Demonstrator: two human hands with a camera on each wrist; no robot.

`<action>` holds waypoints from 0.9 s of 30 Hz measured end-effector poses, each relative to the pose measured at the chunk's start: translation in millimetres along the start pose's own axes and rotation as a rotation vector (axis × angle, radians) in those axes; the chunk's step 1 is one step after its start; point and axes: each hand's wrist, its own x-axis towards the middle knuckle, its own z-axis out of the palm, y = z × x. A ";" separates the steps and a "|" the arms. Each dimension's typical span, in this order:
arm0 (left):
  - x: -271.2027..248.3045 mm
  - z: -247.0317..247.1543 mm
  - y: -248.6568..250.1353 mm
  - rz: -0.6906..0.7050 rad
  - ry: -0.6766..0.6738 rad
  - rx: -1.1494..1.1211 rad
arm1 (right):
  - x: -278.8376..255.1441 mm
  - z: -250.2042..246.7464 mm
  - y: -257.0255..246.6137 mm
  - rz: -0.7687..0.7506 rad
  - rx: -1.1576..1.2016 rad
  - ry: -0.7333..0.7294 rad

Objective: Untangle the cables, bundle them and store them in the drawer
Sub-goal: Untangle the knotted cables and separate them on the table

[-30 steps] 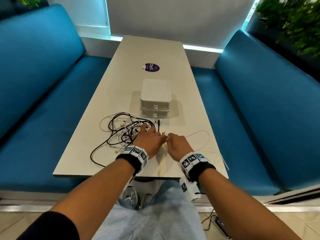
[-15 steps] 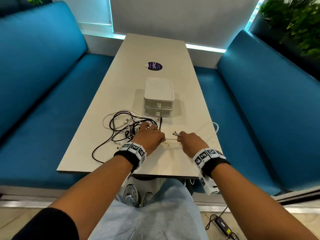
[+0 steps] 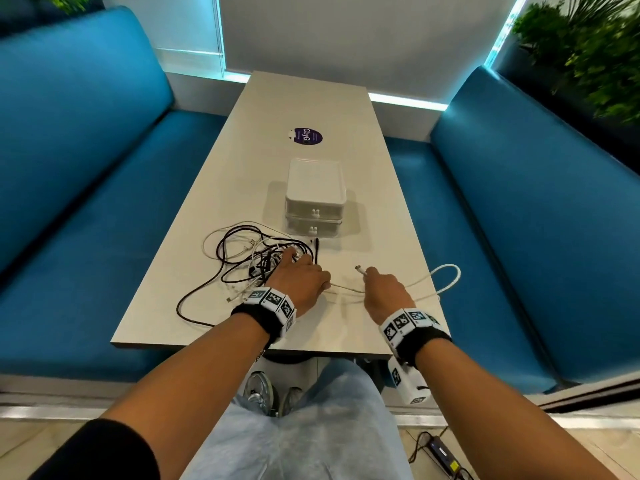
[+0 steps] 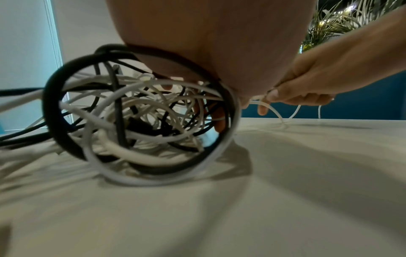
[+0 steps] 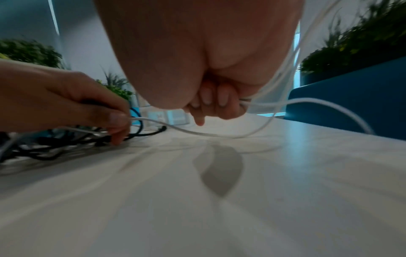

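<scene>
Right hand [image 3: 382, 289] pinches one white cable [image 3: 446, 278], now drawn clear of the left hand [image 3: 301, 277]

Over the last second the hands have gone from touching to well apart; the cable's plug end sticks out past the right fingers and a freed loop lies near the table's [image 3: 242, 313] right edge. Left hand presses on the tangle [image 3: 242, 261], thumb and finger nipping the same white strand where it leaves the pile. Judgement: first cable is coming loose, tangle mostly intact. Drawer unit [image 3: 314, 209] just beyond the tangle, both drawers closed; bundling and storing not yet begun
</scene>
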 end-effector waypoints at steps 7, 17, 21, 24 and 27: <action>1.3 4.7 3.0 -0.021 0.016 0.023 | 0.9 12.2 -43.6 -0.176 0.130 -0.042; -4.1 5.2 -2.4 -0.026 -0.005 -0.064 | 0.8 -1.3 2.3 -0.112 0.076 -0.128; -3.4 6.2 -3.4 -0.041 -0.008 -0.093 | 3.9 -16.7 36.1 0.073 -0.011 -0.116; -3.2 7.2 -2.9 -0.040 -0.014 -0.075 | 3.4 -21.3 46.7 0.160 -0.031 -0.117; -2.3 8.2 -0.9 -0.038 -0.013 -0.028 | 1.0 -16.6 40.7 0.155 -0.025 -0.064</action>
